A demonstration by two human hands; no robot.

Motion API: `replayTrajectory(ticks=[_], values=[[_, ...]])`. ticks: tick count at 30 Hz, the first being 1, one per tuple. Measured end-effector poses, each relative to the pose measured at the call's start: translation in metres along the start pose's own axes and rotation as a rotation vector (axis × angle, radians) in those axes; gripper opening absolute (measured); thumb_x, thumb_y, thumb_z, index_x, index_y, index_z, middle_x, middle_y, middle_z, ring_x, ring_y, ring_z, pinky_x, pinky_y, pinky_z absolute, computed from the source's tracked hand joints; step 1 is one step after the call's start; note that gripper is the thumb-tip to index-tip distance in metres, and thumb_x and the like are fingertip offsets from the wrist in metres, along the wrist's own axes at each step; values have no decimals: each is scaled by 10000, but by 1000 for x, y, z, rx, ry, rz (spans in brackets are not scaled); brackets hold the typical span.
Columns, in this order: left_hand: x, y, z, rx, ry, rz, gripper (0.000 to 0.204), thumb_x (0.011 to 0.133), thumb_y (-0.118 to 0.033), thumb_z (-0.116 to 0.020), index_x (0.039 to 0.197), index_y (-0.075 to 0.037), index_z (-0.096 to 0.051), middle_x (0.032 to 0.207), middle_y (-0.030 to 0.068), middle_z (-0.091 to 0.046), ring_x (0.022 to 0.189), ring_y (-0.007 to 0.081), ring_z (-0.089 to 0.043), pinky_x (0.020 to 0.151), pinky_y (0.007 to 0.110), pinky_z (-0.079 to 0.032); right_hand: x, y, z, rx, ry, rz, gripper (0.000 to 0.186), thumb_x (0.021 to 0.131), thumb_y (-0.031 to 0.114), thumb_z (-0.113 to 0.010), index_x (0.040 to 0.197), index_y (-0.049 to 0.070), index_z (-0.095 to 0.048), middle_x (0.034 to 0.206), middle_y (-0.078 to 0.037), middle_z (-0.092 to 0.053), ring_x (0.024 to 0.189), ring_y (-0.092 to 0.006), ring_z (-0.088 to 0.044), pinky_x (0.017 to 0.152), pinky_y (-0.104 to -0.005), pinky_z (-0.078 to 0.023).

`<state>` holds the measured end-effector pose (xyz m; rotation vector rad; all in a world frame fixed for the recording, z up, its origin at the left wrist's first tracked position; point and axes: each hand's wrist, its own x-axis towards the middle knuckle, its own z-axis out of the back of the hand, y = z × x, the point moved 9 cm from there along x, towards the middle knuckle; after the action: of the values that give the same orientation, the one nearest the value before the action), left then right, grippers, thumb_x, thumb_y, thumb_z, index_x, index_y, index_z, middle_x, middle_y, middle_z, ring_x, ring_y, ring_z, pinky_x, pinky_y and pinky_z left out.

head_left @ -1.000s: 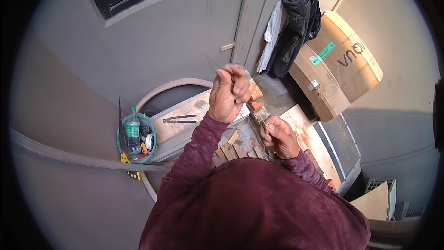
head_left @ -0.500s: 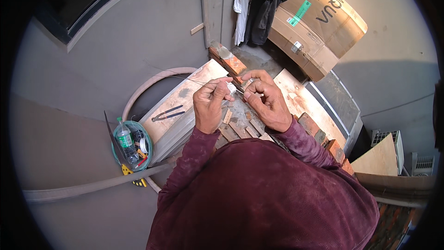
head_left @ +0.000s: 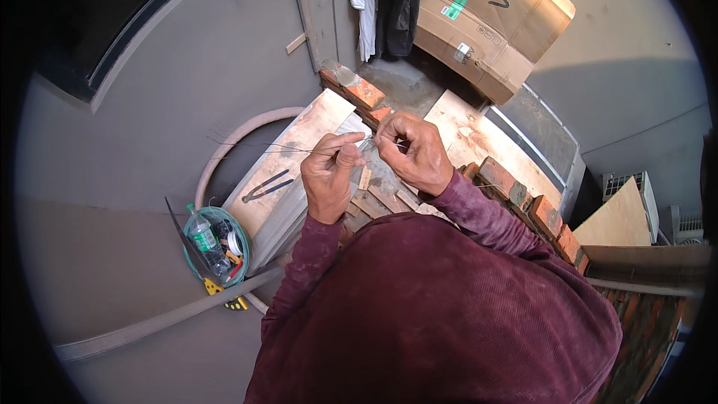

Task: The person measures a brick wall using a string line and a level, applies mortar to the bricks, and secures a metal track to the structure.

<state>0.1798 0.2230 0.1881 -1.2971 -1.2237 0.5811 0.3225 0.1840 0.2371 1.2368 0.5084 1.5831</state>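
Thin dark wires (head_left: 258, 147) run out leftward from my left hand (head_left: 330, 176), which pinches them between thumb and fingers. Close beside it, my right hand (head_left: 417, 153) is closed in a pinch at the other end of the wires, its fingertips almost meeting the left ones. A small pale piece shows between the fingertips, mostly hidden by the fingers. Below and left of the hands, pincers with dark blue handles (head_left: 267, 185) lie with jaws apart on a pale wooden board (head_left: 320, 116).
At left stands a bucket (head_left: 213, 214) with a plastic bottle (head_left: 202, 236); a yellow-handled handsaw (head_left: 213, 284) leans on it. A hose (head_left: 224, 146) curves behind the board. Brickwork (head_left: 546, 213) is at right, wood strips (head_left: 385, 198) below my hands, a large cardboard box (head_left: 479, 52) beyond.
My right hand has turned, its fingers curling closer together. The white piece between the hands now shows less. The whole view has shifted slightly.
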Motion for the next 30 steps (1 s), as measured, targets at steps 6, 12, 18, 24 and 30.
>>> replayTrajectory(ticks=[6,12,18,24,30], values=[[-13,15,5,-119,-149,20,207,875,-51,-679,1062,30,-645,950,68,-616,850,119,-599,775,253,-512,-9,18,-12,-128,-80,183,122,786,-43,-632,767,-2,-519,811,-112,-608,719,-201,-611,602,-292,-480],[-20,38,-1,-302,-153,216,184,882,-62,-673,1005,66,-626,1007,139,-664,877,155,-650,786,261,-543,-19,27,-23,-265,-45,302,165,775,-45,-683,790,-2,-525,857,-126,-593,712,-243,-612,611,-316,-498],[-17,41,10,-535,-120,290,211,900,-126,-662,972,43,-558,948,167,-668,830,176,-670,752,312,-594,-14,24,-26,-183,-11,149,169,795,18,-695,884,-13,-555,901,-123,-574,710,-194,-615,603,-307,-488],[-14,45,22,-464,-52,357,236,898,-143,-667,974,36,-534,937,187,-667,800,192,-679,744,312,-596,-20,-21,-39,204,95,-314,275,897,175,-647,1081,-27,-609,951,-120,-615,693,-122,-607,611,-269,-479],[-13,54,31,-390,16,444,215,887,-134,-680,977,11,-549,927,149,-670,791,175,-677,722,279,-592,-21,-34,-48,54,163,-350,179,904,141,-633,933,-35,-654,759,-96,-636,588,-119,-607,540,-269,-470]])
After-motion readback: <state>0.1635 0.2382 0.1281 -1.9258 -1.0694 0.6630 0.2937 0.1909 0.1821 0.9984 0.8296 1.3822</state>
